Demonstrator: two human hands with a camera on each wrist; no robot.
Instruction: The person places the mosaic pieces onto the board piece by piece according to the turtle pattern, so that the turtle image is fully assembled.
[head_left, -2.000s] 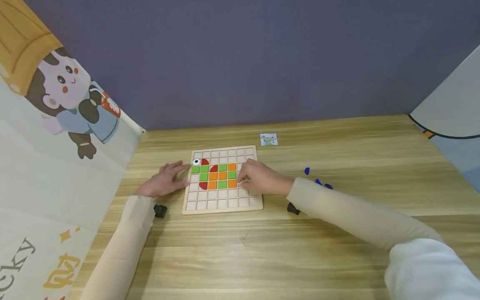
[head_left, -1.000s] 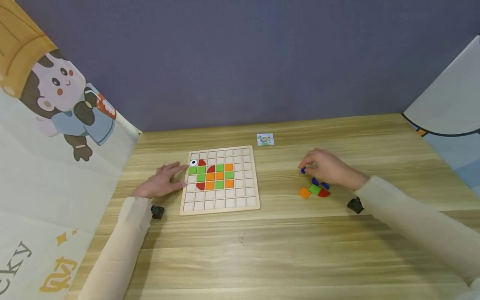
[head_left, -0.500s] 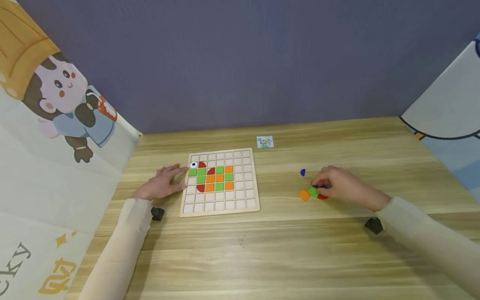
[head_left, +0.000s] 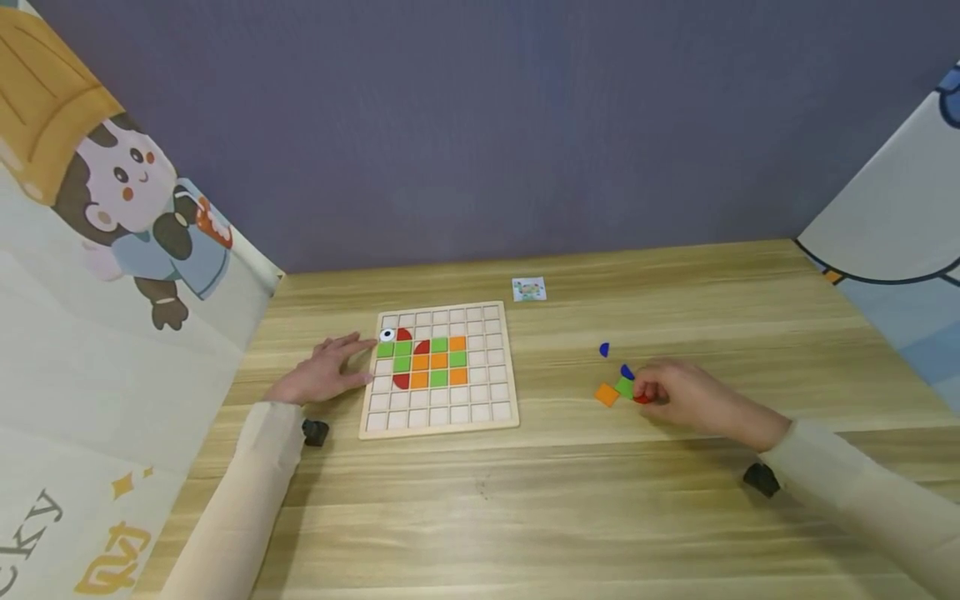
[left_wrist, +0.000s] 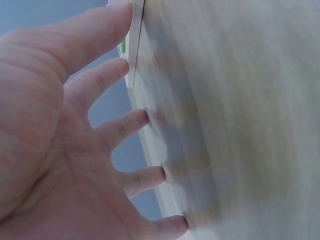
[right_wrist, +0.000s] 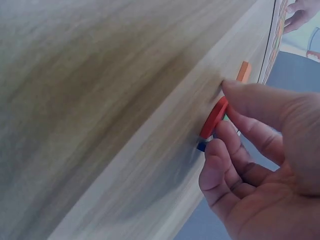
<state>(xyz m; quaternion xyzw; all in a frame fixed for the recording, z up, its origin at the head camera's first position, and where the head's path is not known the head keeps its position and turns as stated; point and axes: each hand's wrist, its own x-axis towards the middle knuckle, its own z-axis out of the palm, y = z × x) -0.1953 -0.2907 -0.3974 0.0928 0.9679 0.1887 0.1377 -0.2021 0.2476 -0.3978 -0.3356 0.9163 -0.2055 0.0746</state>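
A wooden grid board [head_left: 437, 417] bears green and orange squares, red quarter-round tiles and a white eye tile [head_left: 387, 334]. My left hand [head_left: 322, 371] rests at the board's left edge, fingers spread and holding nothing; the left wrist view shows its fingertips on the table. To the right, my right hand [head_left: 693, 400] has its thumb and fingers curled low around a red quarter-round tile [right_wrist: 215, 119]. I cannot tell whether they pinch it. A blue tile [right_wrist: 201, 146] shows beside those fingers. A green tile [head_left: 625, 387] and an orange tile [head_left: 607, 394] lie just left of the fingertips.
Two blue tiles [head_left: 604, 350] lie beyond the green one, slightly apart. A small printed picture card [head_left: 529, 289] lies behind the board. A dark panel [head_left: 525, 133] rises at the table's back edge, and a printed sheet [head_left: 112, 333] stands at the left.
My right hand has left the board, touched the blue tiles in turn, then moved nearer to me over the red tile. The left hand has stayed at the board's edge.
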